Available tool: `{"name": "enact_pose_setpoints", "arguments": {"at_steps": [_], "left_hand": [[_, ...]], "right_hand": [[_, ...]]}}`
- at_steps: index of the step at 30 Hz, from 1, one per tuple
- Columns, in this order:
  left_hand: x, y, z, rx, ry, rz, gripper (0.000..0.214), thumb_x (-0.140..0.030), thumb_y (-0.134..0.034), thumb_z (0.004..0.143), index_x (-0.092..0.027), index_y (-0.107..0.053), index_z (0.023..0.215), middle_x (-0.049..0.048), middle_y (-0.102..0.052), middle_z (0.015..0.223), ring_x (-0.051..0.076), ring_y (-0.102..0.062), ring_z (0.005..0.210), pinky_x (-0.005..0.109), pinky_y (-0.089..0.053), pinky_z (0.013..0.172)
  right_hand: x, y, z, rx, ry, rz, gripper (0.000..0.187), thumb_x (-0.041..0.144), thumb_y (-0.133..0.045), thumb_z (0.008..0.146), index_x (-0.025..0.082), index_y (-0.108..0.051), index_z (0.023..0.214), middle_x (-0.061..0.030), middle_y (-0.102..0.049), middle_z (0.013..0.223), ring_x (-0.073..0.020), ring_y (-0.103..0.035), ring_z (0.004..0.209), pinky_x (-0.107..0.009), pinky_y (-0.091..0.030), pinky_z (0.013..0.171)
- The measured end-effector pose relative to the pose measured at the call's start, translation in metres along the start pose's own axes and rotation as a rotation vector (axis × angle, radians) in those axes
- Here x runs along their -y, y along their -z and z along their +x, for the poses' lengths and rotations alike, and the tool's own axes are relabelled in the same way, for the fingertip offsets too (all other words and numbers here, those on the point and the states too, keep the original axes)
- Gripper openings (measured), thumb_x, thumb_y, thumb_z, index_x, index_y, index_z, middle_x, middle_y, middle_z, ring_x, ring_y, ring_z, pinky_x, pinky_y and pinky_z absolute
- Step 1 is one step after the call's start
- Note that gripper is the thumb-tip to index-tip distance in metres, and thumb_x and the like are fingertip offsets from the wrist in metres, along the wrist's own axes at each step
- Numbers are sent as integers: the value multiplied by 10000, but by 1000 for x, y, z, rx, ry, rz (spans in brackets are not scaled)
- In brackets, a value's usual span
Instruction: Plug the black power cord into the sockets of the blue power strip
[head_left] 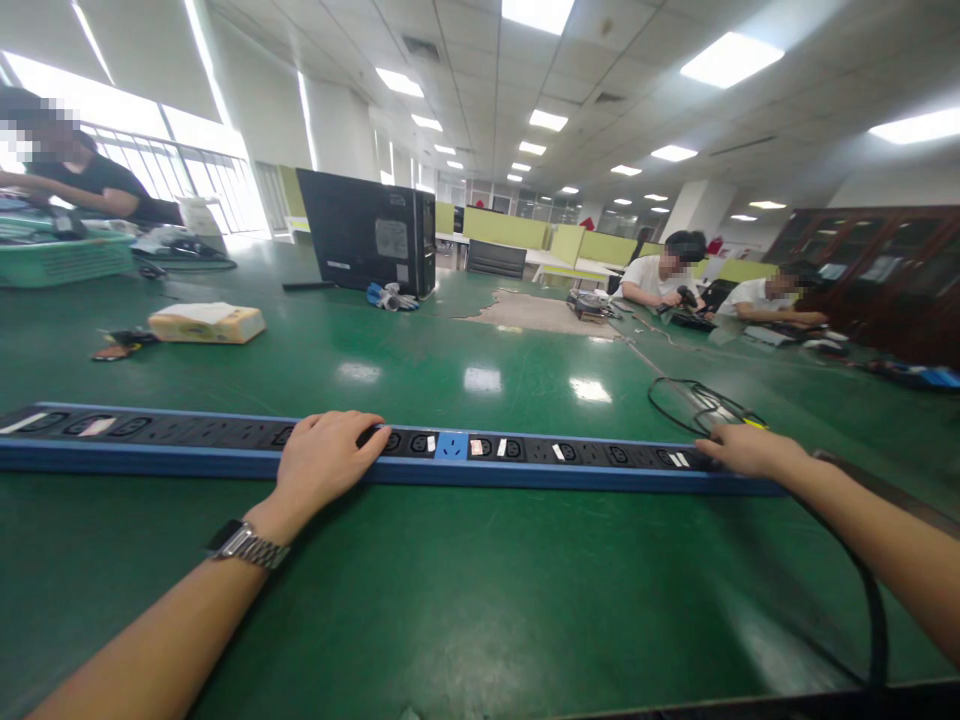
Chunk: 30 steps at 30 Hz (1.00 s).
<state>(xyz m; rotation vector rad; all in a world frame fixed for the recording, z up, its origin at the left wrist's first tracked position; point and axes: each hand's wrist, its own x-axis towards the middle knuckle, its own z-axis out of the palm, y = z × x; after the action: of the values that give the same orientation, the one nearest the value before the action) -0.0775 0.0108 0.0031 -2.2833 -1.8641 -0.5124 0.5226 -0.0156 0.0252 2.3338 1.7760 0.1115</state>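
Observation:
A long blue and black power strip (525,475) lies across the green table, with rows of black sockets, one blue socket and small white labels. My left hand (326,455) lies over the strip left of the blue socket, its fingers curled across the far edge and gripping it; a watch is on that wrist. At the strip's right end, my right hand (750,452) grips it with bent fingers, some of them hidden. A black cable (874,600) loops from near the right end down to the table's front edge, passing under my right forearm.
Beyond the strip are a tissue pack (210,325), a black computer case (360,235), gloves (391,297) and a coiled cable (694,400). A green basket (67,262) stands at the left. One person sits at the left, two more at the far right.

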Motion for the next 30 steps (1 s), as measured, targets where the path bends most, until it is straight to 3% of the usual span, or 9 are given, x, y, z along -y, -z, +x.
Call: {"name": "enact_pose_setpoints", "arguments": {"at_steps": [9, 15, 20, 23, 30], "left_hand": [[0, 1, 0, 6, -4, -5, 465, -500, -341, 880, -238, -692, 1035, 52, -704, 1082, 276, -599, 1042, 404, -387, 890], [0, 0, 0, 7, 8, -8, 467, -510, -354, 871, -238, -697, 1033, 55, -705, 1080, 283, -596, 1044, 400, -388, 892], [0, 1, 0, 15, 12, -2, 468, -505, -353, 874, -233, -697, 1037, 56, -704, 1083, 282, -595, 1045, 396, -388, 889], [-2, 2, 0, 17, 11, -6, 459, -501, -354, 876, -237, -696, 1034, 52, -704, 1082, 274, -595, 1047, 386, -384, 900], [-2, 3, -1, 12, 17, 0, 453, -496, -347, 884, -241, -689, 1037, 47, -702, 1086, 267, -591, 1053, 380, -378, 904]], "right_hand": [[18, -1, -24, 26, -73, -26, 588, 593, -253, 867, 136, -606, 972, -198, -672, 975, -322, -640, 871, -434, -464, 723], [27, 36, -22, -10, -105, 25, 597, 615, -292, 851, 152, -648, 975, -198, -676, 999, -330, -640, 894, -422, -466, 735], [79, 49, -26, 79, 123, 112, 575, 602, -307, 860, 154, -665, 891, -158, -695, 969, -283, -639, 901, -362, -460, 762], [107, 47, -29, 107, 168, 100, 574, 588, -315, 867, 140, -672, 909, -163, -694, 1003, -282, -640, 923, -354, -458, 771], [116, 49, -28, 135, 170, 58, 581, 558, -302, 884, 114, -674, 933, -184, -681, 1039, -296, -637, 950, -361, -455, 777]]}}
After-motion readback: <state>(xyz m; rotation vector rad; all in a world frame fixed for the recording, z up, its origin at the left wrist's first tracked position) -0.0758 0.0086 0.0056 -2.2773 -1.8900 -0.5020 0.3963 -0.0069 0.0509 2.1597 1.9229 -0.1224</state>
